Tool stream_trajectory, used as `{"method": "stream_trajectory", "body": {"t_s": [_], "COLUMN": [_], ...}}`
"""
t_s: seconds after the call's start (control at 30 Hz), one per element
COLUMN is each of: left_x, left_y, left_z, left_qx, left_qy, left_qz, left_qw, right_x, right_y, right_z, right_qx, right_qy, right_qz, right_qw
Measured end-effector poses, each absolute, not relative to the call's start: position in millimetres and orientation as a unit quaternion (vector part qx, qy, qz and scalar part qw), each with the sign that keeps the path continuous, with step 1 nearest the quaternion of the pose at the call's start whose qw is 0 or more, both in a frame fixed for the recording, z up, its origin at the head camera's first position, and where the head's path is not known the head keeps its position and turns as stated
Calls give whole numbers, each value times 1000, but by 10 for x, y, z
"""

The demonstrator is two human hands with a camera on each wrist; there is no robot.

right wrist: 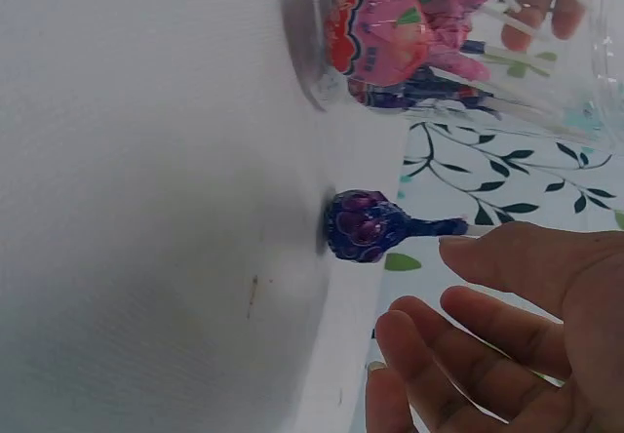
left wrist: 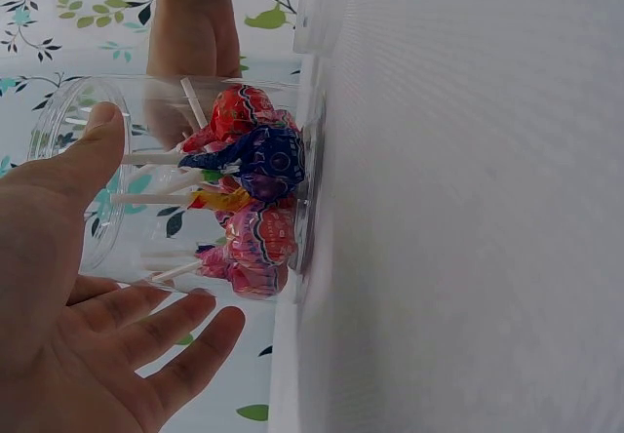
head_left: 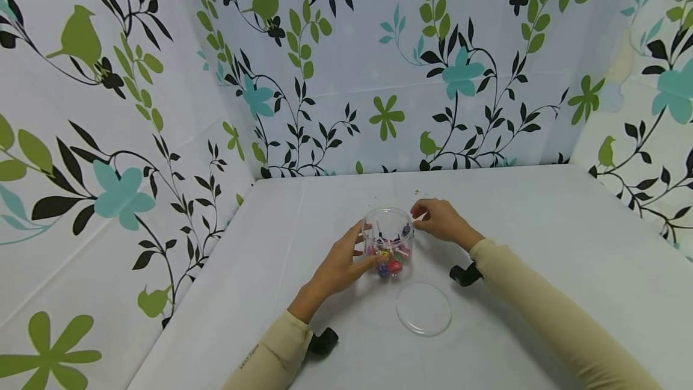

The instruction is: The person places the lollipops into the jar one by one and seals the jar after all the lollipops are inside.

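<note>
A clear plastic jar (head_left: 388, 209) stands upright on the table with several wrapped lollipops (left wrist: 263, 165) inside, heads down and sticks up. On the jar's left side, my left hand (head_left: 341, 263) holds it, thumb across the near wall and fingers spread round the other side. To the right of the jar, my right hand (head_left: 441, 219) pinches the white stick of a purple-wrapped lollipop (right wrist: 361, 226), its head pointing down close to the tabletop. Whether that head touches the table, I cannot tell. The fingertip opposite the thumb is hidden.
A clear round lid (head_left: 424, 334) lies flat in front of the jar, slightly right. White cloth covers the table (head_left: 303, 215). Curtains (head_left: 346, 77) printed with birds and leaves hang behind and at both sides. Dark wrist cameras (head_left: 323, 342) sit under both forearms.
</note>
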State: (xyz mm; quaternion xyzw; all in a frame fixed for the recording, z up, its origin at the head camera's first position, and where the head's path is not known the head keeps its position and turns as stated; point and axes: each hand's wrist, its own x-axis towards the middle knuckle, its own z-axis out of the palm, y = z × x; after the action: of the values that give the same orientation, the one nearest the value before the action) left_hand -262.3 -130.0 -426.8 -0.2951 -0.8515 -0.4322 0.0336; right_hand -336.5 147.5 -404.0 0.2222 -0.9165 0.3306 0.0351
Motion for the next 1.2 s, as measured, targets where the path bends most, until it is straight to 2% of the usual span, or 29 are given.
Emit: {"method": "stream_trajectory", "body": {"t_s": [0.37,1.2], "left_x": [-2607,-2608], "left_y": [-1288,-1309], "left_z": [-4252,-4252], "left_qx": [-296,-304], "left_qy": [-852,-852], "left_qz": [-430,-424], "left_qw": [35,41], "right_x": [-3404,-3468], "right_y": [1433,1332], "right_z": [-4145,-4247], "right_qx": [219,268], "right_qy": [-921,-913], "right_qz": [321,308], "right_qw": [15,17]}}
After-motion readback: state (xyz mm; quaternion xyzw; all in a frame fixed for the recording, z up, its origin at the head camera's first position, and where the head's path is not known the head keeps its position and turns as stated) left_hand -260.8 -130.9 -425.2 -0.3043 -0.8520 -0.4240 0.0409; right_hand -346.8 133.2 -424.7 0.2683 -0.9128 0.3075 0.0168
